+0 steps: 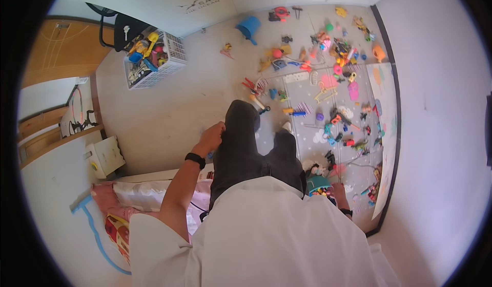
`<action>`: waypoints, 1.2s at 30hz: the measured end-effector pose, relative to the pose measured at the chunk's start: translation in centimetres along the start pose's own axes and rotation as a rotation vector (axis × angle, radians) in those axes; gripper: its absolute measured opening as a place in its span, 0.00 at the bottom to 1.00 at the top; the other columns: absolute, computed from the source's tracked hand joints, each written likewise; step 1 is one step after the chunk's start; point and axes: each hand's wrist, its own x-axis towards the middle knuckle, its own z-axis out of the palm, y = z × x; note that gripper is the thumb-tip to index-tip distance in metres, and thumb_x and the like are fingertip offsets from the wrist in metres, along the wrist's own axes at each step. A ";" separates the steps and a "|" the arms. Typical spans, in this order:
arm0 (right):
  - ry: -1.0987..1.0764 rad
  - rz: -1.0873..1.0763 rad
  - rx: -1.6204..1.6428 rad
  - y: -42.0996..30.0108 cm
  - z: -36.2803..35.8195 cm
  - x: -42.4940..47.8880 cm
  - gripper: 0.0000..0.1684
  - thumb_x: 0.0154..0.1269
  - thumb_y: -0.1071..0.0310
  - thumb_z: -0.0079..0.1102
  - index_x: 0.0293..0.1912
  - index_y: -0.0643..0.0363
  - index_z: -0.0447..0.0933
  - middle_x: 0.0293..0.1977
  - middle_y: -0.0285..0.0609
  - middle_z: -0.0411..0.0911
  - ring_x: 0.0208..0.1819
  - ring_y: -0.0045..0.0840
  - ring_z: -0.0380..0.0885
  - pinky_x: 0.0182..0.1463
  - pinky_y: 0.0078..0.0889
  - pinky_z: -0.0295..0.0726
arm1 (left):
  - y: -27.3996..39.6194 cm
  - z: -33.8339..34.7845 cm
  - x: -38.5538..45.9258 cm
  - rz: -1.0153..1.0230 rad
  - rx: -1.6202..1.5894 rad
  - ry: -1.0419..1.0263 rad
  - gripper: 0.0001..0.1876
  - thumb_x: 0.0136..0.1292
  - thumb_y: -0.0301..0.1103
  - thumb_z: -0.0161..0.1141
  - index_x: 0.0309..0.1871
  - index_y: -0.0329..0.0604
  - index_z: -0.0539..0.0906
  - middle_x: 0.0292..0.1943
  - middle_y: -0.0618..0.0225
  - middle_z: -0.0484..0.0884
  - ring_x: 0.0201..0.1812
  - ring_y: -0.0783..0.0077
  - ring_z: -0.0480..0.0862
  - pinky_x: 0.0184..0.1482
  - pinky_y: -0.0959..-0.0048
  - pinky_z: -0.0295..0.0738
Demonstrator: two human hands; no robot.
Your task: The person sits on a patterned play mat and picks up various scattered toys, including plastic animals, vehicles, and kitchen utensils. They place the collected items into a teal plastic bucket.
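Note:
My left hand (212, 135), with a black band on its wrist, rests by my left knee against my dark trousers; its fingers are curled, and whether they pinch anything is not visible. Low on the right, my right hand (338, 192) is beside a teal container (317, 181) holding small colourful pieces. The fingers of that hand are too small and partly hidden to read. Many toys lie scattered over the grey patterned mat, among them a pink toy (353, 90), a purple cup-like piece (319, 116) and a red toy piece (348, 143).
A white plastic basket (161, 75) full of toys stands at the upper left. A blue bucket (249, 27) lies on the floor further ahead. To the left are a small cream cabinet (109, 158) and a bed with pink bedding (146, 195). A white wall (434, 106) bounds the right.

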 end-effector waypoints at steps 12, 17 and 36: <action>0.088 -0.130 0.194 -18.9 28.4 1.5 0.18 0.70 0.59 0.52 0.53 0.58 0.76 0.35 0.40 0.82 0.34 0.22 0.82 0.35 0.21 0.75 | -27.7 -17.5 14.5 0.014 -0.038 -0.191 0.09 0.64 0.32 0.53 0.43 0.45 0.84 0.42 0.53 0.85 0.45 0.51 0.84 0.51 0.58 0.77; -0.337 0.095 0.147 -22.1 42.3 -2.0 0.18 0.70 0.63 0.50 0.55 0.61 0.75 0.39 0.44 0.82 0.40 0.27 0.83 0.41 0.26 0.80 | -28.1 -34.2 21.3 0.180 0.166 0.106 0.11 0.66 0.39 0.55 0.44 0.42 0.81 0.38 0.53 0.84 0.44 0.48 0.82 0.45 0.56 0.76; 0.006 -0.190 -0.167 -35.1 55.7 20.1 0.16 0.64 0.59 0.58 0.44 0.59 0.79 0.37 0.51 0.83 0.42 0.43 0.83 0.48 0.40 0.80 | -29.5 -30.8 40.7 0.255 0.361 -0.580 0.13 0.63 0.42 0.58 0.41 0.43 0.82 0.37 0.58 0.86 0.41 0.53 0.85 0.44 0.58 0.79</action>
